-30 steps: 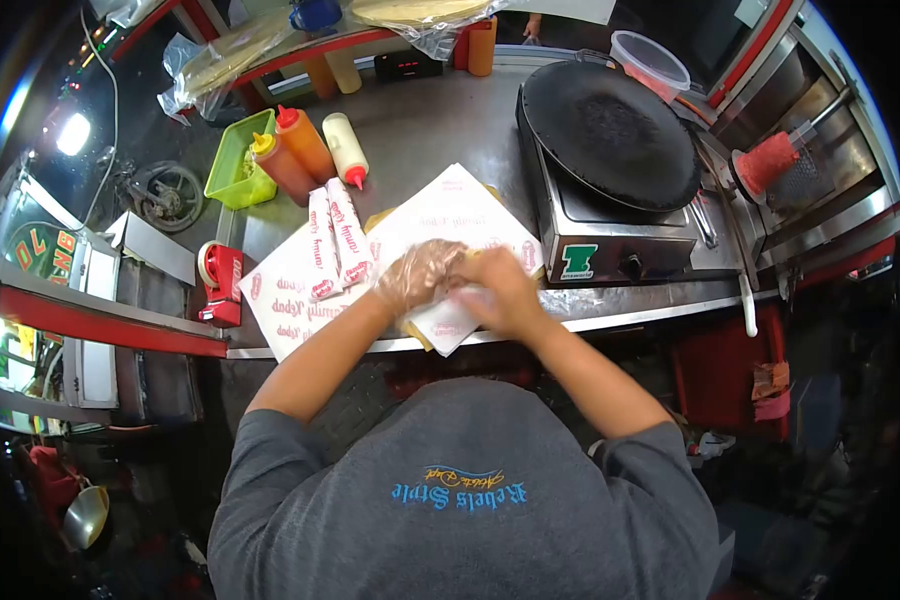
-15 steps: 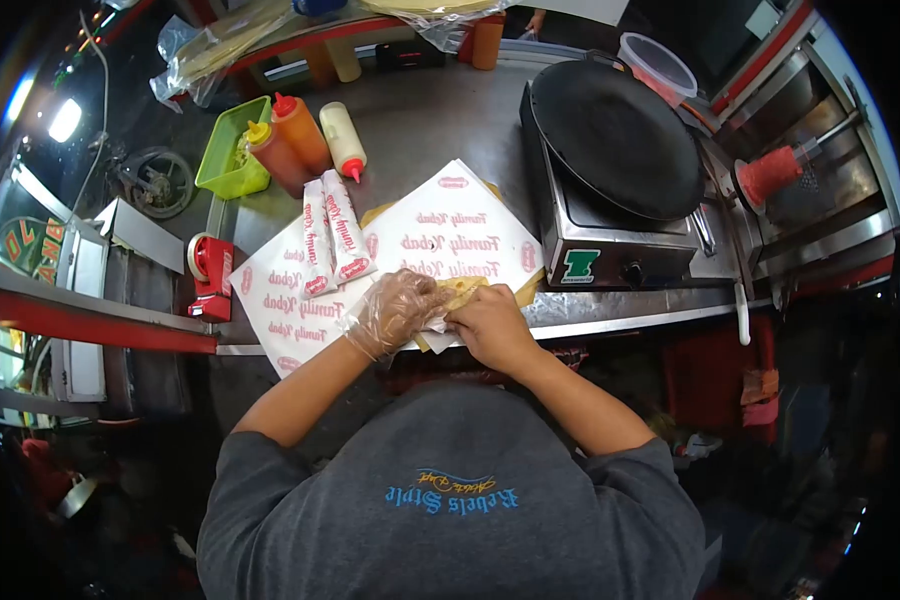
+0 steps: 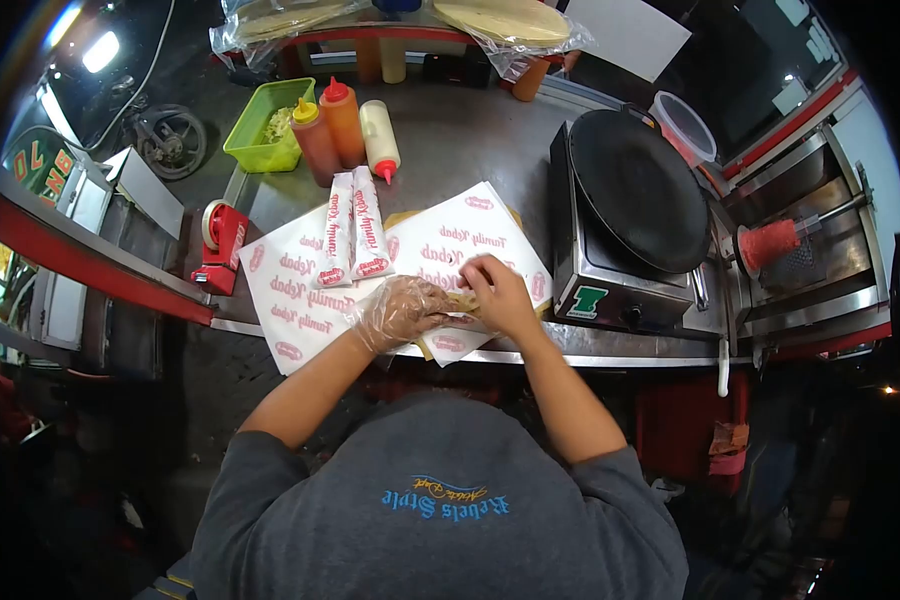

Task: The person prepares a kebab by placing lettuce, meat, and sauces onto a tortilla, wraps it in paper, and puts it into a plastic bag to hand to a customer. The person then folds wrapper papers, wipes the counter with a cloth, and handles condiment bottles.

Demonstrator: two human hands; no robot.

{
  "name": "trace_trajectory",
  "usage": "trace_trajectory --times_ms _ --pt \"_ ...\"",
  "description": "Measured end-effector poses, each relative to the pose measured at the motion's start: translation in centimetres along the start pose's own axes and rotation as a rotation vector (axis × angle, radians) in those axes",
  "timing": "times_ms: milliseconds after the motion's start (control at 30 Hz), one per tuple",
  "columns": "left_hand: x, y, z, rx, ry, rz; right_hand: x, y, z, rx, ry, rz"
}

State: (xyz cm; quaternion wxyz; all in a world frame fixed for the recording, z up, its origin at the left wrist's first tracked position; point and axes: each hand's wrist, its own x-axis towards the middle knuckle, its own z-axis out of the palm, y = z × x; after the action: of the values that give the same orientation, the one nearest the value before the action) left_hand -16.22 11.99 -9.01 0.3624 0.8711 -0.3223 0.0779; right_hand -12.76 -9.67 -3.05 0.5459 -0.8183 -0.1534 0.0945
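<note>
Along the left end of the counter (image 3: pixel 480 135), a red tape dispenser (image 3: pixel 221 250) stands beside a printed paper sheet (image 3: pixel 285 322). Behind the sheet are a green bin (image 3: pixel 255 160) and three squeeze bottles (image 3: pixel 341 125); two wrapped rolls (image 3: pixel 372 238) lie side by side, partly over the sheet. Next comes the left hand (image 3: pixel 402 308), in a clear plastic glove, its fingers bent over the left part of a flatbread (image 3: pixel 463 301). The flatbread lies between both hands, above the near part of a paper stack (image 3: pixel 467 236), mostly covered. It looks light and soft, probably a little greasy and apt to tear at a fold, so spread fingers along its length should hold it better than a hard pinch at one edge. The right hand (image 3: pixel 501 298), bare, is at its right end, fingers curled; I cannot tell whether either hand pinches it. Farther right, a black pan (image 3: pixel 638 190) sits on a stove (image 3: pixel 620 305).
</note>
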Motion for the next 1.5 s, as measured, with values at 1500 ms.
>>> trace_trajectory --times_ms 1500 --pt "2.5 2.3 -0.3 0.208 0.071 -0.437 0.9 2.1 -2.1 -0.921 -0.168 -0.428"
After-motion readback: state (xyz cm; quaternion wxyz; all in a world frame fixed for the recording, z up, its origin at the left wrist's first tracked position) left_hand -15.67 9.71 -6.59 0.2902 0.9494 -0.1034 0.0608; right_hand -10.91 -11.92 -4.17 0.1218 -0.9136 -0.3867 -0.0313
